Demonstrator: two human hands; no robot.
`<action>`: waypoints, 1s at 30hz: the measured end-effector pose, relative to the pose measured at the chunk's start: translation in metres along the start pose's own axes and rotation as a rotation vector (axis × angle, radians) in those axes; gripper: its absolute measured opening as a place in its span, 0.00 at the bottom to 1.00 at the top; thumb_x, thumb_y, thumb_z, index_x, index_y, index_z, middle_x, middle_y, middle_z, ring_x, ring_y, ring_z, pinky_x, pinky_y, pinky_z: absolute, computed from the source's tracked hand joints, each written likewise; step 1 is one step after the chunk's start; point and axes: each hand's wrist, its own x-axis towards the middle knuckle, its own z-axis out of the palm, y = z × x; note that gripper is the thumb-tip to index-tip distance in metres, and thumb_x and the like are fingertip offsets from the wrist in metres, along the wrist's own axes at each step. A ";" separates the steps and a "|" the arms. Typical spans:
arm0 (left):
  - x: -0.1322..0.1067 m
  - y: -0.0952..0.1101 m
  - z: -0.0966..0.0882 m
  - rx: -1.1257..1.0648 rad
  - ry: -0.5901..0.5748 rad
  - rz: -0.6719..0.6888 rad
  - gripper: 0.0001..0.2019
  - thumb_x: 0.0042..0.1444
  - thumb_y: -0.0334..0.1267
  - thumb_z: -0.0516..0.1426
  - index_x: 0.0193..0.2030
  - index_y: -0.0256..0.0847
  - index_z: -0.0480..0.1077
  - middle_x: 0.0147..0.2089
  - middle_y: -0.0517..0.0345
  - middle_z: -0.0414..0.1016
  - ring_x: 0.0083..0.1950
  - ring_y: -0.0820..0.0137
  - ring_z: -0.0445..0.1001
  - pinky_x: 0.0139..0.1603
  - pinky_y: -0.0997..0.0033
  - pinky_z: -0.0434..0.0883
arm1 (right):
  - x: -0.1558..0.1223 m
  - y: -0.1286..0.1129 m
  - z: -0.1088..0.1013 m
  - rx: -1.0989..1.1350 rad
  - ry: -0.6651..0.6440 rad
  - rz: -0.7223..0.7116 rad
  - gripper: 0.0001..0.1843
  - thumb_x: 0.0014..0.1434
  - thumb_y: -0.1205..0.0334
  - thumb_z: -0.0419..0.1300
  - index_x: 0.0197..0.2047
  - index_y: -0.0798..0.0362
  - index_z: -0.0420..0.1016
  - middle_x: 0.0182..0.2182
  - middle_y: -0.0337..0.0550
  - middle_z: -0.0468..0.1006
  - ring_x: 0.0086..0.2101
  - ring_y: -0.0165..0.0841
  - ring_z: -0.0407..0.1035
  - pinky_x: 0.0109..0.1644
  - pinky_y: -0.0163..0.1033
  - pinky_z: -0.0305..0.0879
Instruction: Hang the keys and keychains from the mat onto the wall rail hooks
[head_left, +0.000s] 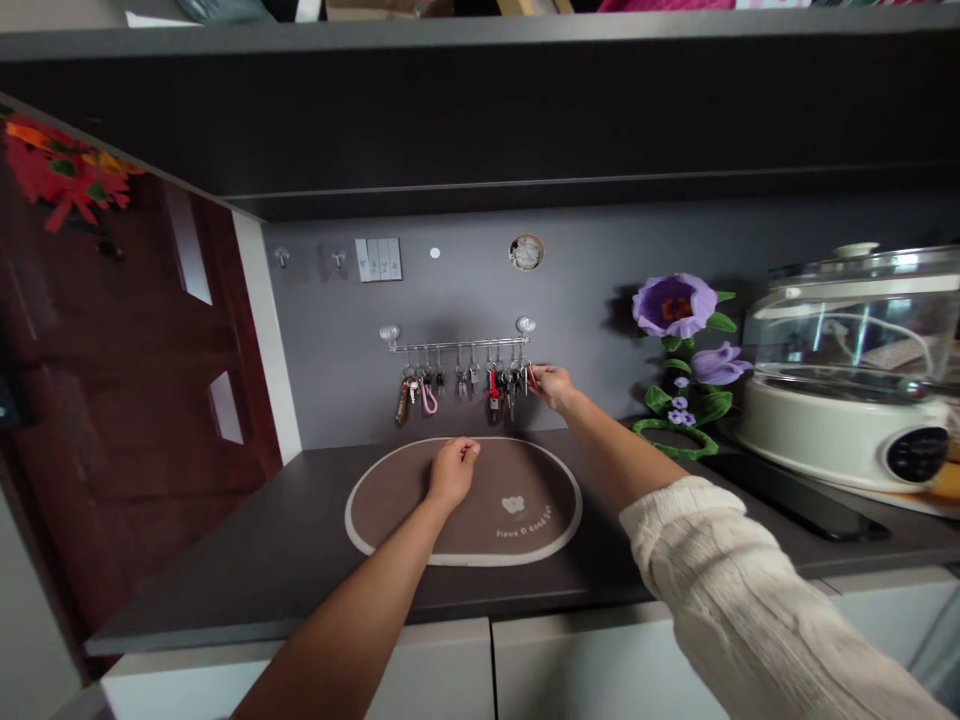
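On the grey back wall a clear hook rail (461,346) carries several bunches of keys. My right hand (551,384) is at the rail's right end, its fingers pinched around keys (529,378) there. Left of it hang a bunch with a red tag (493,390) and, further along, a pink strap (428,398) and a brown key fob (403,402). My left hand (453,470) is held loosely curled above the brown oval mat (405,510), fingers closed. Whether something small sits inside those fingers I cannot make out.
Purple crocheted flowers (675,305) stand right of my right arm. Beyond them are a white steamer-like appliance (832,420) and a black phone (810,495) lying flat. A dark shelf (480,120) overhangs the counter (300,560). A dark red door (150,420) is at left.
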 end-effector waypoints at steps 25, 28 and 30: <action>-0.056 0.084 -0.103 -0.352 -0.214 0.234 0.50 0.45 0.34 0.58 0.62 0.44 0.20 0.25 0.69 0.62 0.27 0.81 0.61 0.35 0.78 0.61 | -0.213 -0.030 -0.013 -0.088 -0.459 -0.373 0.53 0.44 0.67 0.60 0.63 0.45 0.25 0.23 0.30 0.63 0.24 0.24 0.58 0.34 0.32 0.60; -0.077 0.075 -0.108 -0.336 -0.267 0.239 0.51 0.45 0.32 0.57 0.61 0.44 0.17 0.26 0.69 0.61 0.27 0.81 0.61 0.35 0.78 0.62 | -0.229 -0.020 -0.021 -0.157 -0.519 -0.379 0.55 0.44 0.66 0.60 0.62 0.46 0.21 0.24 0.31 0.64 0.24 0.24 0.58 0.34 0.32 0.60; -0.089 0.066 -0.108 -0.343 -0.294 0.214 0.50 0.45 0.32 0.56 0.61 0.44 0.17 0.26 0.69 0.61 0.27 0.81 0.61 0.34 0.79 0.62 | -0.236 -0.013 -0.025 -0.197 -0.538 -0.389 0.55 0.44 0.66 0.59 0.62 0.46 0.21 0.24 0.31 0.64 0.25 0.24 0.58 0.34 0.32 0.61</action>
